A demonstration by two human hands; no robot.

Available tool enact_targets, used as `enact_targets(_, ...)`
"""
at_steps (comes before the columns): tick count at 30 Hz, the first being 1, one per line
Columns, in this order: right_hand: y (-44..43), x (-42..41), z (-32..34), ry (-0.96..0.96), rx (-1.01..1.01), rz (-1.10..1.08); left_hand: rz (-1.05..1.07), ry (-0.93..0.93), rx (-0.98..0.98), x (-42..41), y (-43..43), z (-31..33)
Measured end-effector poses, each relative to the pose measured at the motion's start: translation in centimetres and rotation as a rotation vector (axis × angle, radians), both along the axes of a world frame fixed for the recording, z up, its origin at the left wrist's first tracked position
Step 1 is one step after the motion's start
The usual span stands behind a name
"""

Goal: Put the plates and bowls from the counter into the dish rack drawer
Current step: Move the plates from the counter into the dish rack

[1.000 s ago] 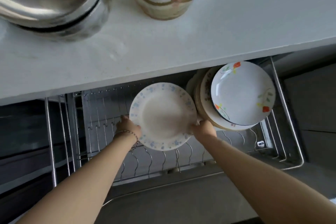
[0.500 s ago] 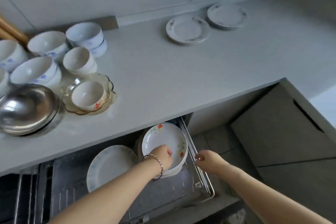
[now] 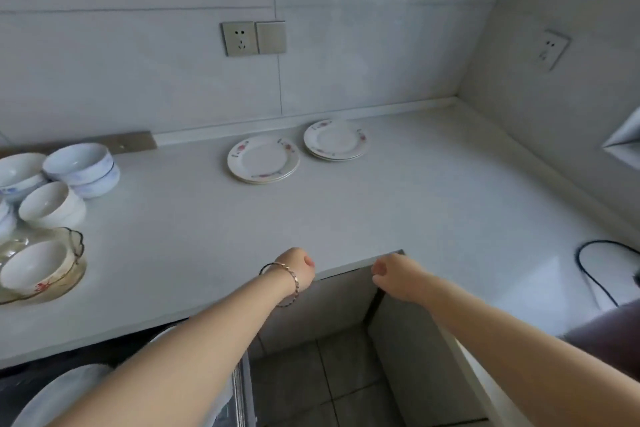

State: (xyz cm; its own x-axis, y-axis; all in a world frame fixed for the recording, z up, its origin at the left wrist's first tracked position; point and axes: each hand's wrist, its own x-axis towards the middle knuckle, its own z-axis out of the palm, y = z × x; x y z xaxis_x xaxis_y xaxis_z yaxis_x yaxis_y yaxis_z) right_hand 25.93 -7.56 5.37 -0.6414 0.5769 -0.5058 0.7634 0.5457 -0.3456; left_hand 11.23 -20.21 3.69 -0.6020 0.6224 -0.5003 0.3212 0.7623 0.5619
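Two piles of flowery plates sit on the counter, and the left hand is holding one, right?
No. The left pile of flowery plates and the right pile do sit on the counter, but the left hand holds nothing; the head view shows it empty.

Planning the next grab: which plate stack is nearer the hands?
The left stack, closer to the front edge; the right stack sits back by the wall.
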Motion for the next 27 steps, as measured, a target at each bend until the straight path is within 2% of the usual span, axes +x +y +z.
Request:
enact_targets(7, 8.9, -2.7, 3.1, 0.026, 0.059, -0.015, -0.002, 0.046, -0.012, -4.0, 7.8, 3.0)
enact_targets(14, 19.0, -10.0, 2.1, 0.022, 0.045, -0.055, 0.104, -0.087, 0.047, -12.9, 17.2, 2.0)
enact_targets(21, 29.7, -20.9, -1.1, 0.005, -0.065, -0.18, 0.126, -0.075, -0.037, -25.6, 27.8, -0.8)
enact_targets(27, 37.4, -28.4, -5.9, 0.017, -0.241, -0.438, 0.105, 0.017, -0.11, -34.1, 35.5, -4.3)
